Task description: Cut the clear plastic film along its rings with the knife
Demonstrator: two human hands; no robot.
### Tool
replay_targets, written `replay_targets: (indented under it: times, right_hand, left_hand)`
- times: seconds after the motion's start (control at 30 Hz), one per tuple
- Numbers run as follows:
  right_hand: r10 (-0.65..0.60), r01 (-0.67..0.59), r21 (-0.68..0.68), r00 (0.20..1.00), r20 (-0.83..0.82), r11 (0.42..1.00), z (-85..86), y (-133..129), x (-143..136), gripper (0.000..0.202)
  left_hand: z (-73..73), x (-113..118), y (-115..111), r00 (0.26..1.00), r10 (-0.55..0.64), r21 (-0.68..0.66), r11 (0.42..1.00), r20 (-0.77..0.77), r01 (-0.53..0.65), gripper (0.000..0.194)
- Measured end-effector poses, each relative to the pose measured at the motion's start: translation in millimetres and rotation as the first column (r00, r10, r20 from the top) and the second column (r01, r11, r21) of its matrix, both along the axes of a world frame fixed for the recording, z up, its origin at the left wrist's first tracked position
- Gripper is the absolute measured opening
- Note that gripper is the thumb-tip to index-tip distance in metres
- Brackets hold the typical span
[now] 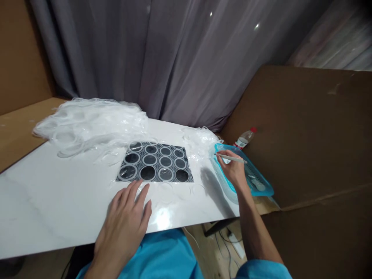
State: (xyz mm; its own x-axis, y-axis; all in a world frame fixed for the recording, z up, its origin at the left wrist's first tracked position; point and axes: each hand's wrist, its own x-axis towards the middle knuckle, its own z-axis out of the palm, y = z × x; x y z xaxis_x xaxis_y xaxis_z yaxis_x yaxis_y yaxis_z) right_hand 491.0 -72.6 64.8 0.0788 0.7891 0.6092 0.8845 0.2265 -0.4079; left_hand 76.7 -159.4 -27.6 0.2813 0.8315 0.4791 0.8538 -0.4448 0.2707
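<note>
A dark patterned sheet with rows of pale-rimmed circles lies flat on the white table. My left hand rests palm down just in front of it, fingers spread, fingertips by its near edge. To the right, my right hand is raised at the blue basket, pinching a thin white pen-like tool whose tip points left. Clear rings or film lie around the sheet, faint and hard to tell apart. Inside the basket are some pale items, partly hidden by my right hand.
A large heap of clear plastic rings covers the table's back left; a smaller heap lies behind the sheet's right side. A red-capped bottle leans behind the basket. Cardboard walls and a grey curtain border the table.
</note>
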Motion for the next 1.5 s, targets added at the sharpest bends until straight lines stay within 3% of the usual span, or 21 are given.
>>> replay_targets:
  times: [0.13,0.27,0.3,0.37,0.43,0.5,0.6,0.83,1.13,1.27,1.5]
  right_hand:
    - [0.157,-0.164,-0.054,0.981,-0.11,0.985,1.2,4.1,-40.1,0.027]
    - [0.359,-0.424,-0.119,0.862,-0.357,0.898,-3.7,11.8,-116.1,0.026]
    - [0.428,-0.513,-0.14,0.814,-0.393,0.847,-5.6,14.8,-137.9,0.025]
    - [0.566,-0.698,-0.212,0.692,-0.449,0.684,-9.0,22.1,-179.2,0.022]
    - [0.642,-0.794,-0.271,0.602,-0.475,0.544,-11.7,30.4,-212.3,0.017]
    - [0.685,-0.836,-0.314,0.548,-0.48,0.449,-14.1,38.5,-234.7,0.013]
    - [0.726,-0.857,-0.364,0.507,-0.465,0.365,-18.1,48.4,-251.1,0.01]
    - [0.723,-0.84,-0.421,0.521,-0.454,0.341,-22.9,54.7,-257.5,0.009]
    - [0.755,-0.819,-0.479,0.523,-0.395,0.316,-13.4,59.8,-260.8,0.008]
    - [0.846,-0.806,-0.507,0.474,-0.243,0.306,-11.2,58.2,-265.4,0.01]
    - [0.922,-0.739,-0.551,0.33,0.204,0.387,-11.4,45.6,-269.6,0.011]
  left_hand:
    - [0.3,1.8,-0.2,0.999,0.029,-0.005,1.0,-0.027,-0.029,0.049]
    - [-3.4,2.9,2.3,0.997,0.072,-0.003,0.997,-0.037,-0.073,0.052]
    - [-3.7,2.9,2.8,0.996,0.086,0.005,0.996,-0.027,-0.086,0.053]
    - [-2.8,2.1,2.9,0.993,0.119,0.02,0.993,0.002,-0.119,0.054]
    - [-0.4,0.9,2.1,0.989,0.146,0.024,0.989,0.025,-0.147,0.055]
    - [2.2,-0.2,1.0,0.986,0.165,0.02,0.986,0.025,-0.165,0.054]
    - [4.5,-0.5,-0.1,0.983,0.184,0.009,0.983,-0.015,-0.184,0.053]
    - [7.2,1.4,-2.0,0.979,0.2,-0.023,0.979,-0.023,-0.201,0.053]
    - [9.0,2.3,-4.3,0.979,0.204,-0.047,0.978,-0.02,-0.204,0.053]
    - [13.5,2.5,-5.1,0.979,0.2,-0.064,0.977,-0.04,-0.202,0.05]
    - [18.0,1.4,-4.3,0.98,0.195,-0.09,0.976,-0.03,-0.197,0.052]
